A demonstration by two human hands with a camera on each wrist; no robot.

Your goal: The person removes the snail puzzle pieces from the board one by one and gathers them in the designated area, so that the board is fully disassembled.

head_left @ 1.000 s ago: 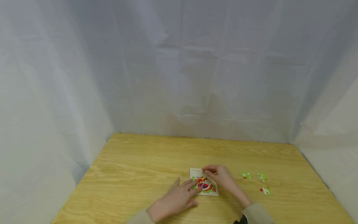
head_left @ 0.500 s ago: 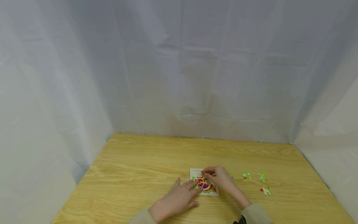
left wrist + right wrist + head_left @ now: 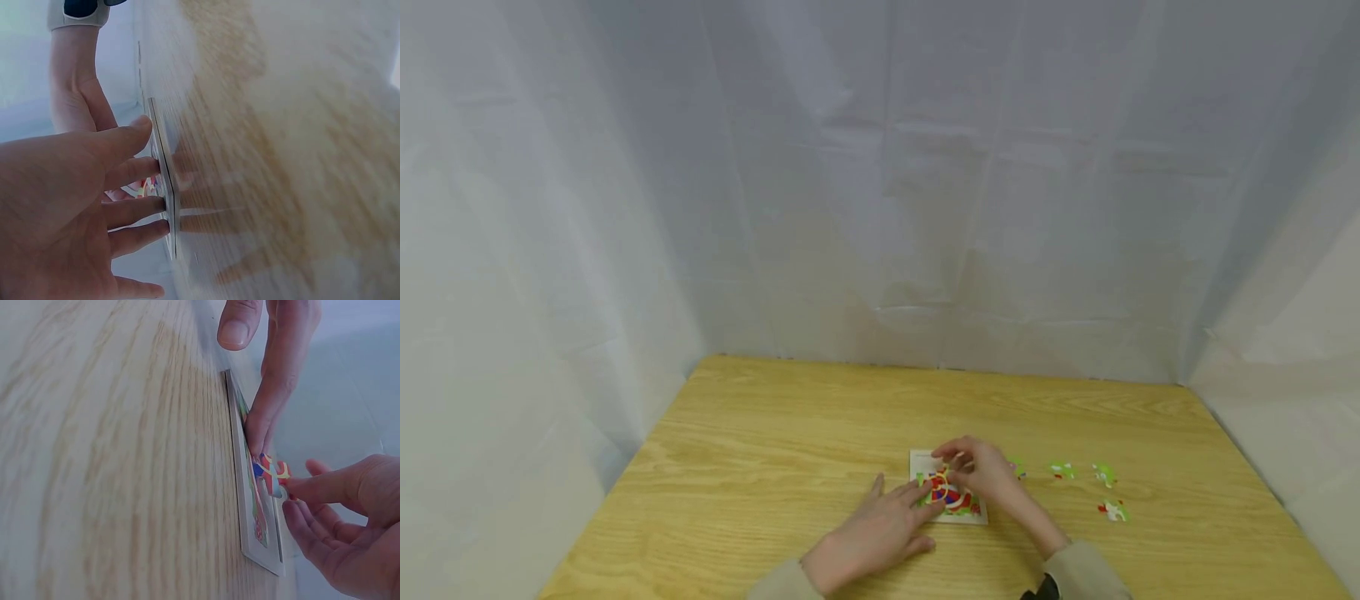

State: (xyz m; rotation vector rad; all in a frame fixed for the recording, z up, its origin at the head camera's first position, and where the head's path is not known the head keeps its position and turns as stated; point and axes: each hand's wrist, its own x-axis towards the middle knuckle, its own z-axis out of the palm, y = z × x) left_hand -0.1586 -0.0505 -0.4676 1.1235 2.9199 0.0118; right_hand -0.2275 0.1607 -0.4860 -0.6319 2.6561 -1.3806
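A small square jigsaw puzzle board (image 3: 922,459) with a pale frame and a colourful picture lies on the table. My left hand (image 3: 883,527) rests on its left part, fingers spread and nearly straight; the left wrist view shows the fingertips (image 3: 164,204) touching the board. Over the board's upper right, my right hand (image 3: 985,473) pinches a red, yellow and blue puzzle piece (image 3: 272,476) between thumb and fingers. In the right wrist view that piece stands tilted up from the board. The fingers partly hide the picture, so I cannot tell how the piece meets its neighbours.
Several loose green puzzle pieces lie right of the board: one (image 3: 1018,471) beside my right hand, two farther along, a left one (image 3: 1062,471) and a right one (image 3: 1105,475), and a red-and-white one (image 3: 1112,511) nearer. Pale sheeting (image 3: 925,208) hangs around the wooden table (image 3: 775,433).
My right hand has shifted slightly left over the board and its fingers have changed pose, with more red showing beneath them. A green piece beside it has come into view. The left hand stays put.
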